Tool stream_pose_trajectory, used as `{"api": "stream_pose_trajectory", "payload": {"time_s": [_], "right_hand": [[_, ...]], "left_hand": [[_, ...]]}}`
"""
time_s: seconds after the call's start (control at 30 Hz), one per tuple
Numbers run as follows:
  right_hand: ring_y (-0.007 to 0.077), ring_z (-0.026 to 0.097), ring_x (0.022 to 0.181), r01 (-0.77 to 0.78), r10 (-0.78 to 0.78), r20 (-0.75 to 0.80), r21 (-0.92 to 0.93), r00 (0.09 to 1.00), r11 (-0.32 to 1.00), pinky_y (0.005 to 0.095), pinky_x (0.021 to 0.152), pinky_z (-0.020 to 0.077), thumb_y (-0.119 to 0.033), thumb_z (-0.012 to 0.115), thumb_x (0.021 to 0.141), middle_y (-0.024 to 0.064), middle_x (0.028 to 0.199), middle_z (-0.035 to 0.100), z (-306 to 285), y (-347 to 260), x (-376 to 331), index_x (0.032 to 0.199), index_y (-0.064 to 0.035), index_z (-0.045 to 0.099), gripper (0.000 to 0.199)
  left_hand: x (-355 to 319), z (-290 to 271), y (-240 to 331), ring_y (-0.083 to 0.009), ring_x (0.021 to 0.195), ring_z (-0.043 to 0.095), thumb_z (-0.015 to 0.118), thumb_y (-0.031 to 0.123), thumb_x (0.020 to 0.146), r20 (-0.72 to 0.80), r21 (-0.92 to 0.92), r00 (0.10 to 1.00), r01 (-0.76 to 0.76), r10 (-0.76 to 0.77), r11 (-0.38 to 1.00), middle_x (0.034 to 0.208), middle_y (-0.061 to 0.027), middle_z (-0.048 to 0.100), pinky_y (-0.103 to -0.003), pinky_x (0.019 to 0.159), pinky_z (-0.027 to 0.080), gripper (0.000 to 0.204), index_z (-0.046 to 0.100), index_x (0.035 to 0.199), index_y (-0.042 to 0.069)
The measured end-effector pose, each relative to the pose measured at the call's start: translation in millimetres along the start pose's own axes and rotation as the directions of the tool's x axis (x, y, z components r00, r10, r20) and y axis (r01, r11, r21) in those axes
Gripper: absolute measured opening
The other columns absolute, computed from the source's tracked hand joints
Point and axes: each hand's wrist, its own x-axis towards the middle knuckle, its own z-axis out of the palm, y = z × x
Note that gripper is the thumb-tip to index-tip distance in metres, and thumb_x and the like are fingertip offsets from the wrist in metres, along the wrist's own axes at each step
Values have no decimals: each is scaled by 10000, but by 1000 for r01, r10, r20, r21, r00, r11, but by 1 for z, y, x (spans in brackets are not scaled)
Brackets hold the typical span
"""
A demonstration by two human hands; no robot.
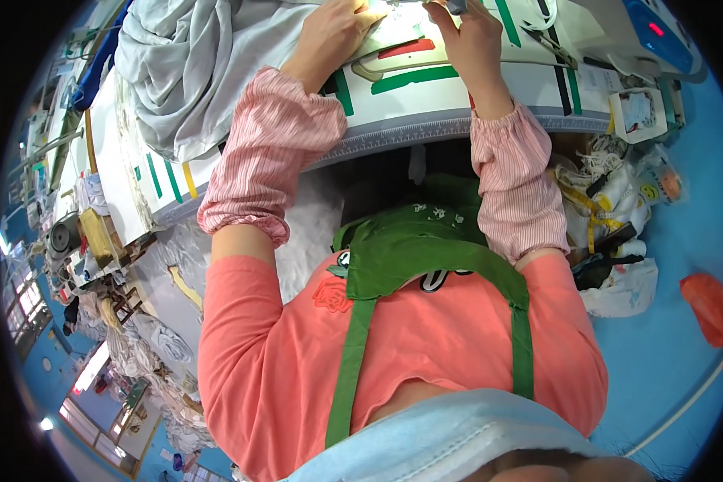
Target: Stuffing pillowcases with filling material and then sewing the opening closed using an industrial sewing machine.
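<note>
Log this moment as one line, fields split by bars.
left hand: beside grey cloth, grip unclear | right hand: by bright patch, grip unclear | table: ruler along near edge

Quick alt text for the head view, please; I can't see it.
The left hand and right hand are at the brightly lit top edge of the view, over a white worktable with green strips. Grey cloth lies heaped left of the left hand; what they hold is unclear.
</note>
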Motion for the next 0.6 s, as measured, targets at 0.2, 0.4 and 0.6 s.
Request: {"api": "stream_pose_trajectory", "payload": {"time_s": [0.2, 0.4, 0.6], "right_hand": [[384, 627, 775, 253, -251, -337, -38, 907, 967, 447, 681, 484, -98, 728, 844, 182, 820, 652, 18, 14, 9, 936, 20, 666, 162], [383, 626, 751, 204, -208, -332, -47, 920, 978, 448, 664, 482, -110, 727, 849, 185, 802, 650, 24, 16, 10, 909, 26, 664, 162], [343, 632, 754, 124, -152, -265, -117, 952, 985, 437, 684, 487, -79, 710, 836, 166, 763, 635, 22, 20, 6, 871, 23, 660, 119]], "left_hand": [[3, 0, 5, -298, 843, 590, 609, 98, 835, -58, -43, 998, -8, 6, 999, 861, -138, 594, -404, 747, 481, 105, 671, 911, 62], [1, 12, 0, -275, 860, 598, 612, 100, 834, -376, -168, 915, -222, 146, 960, 866, -99, 608, -378, 756, 493, 109, 682, 915, 78], [3, -4, 13, -268, 859, 599, 620, 92, 789, -90, -45, 993, -81, 76, 996, 851, -86, 610, -373, 756, 494, 120, 682, 891, 92]]}}
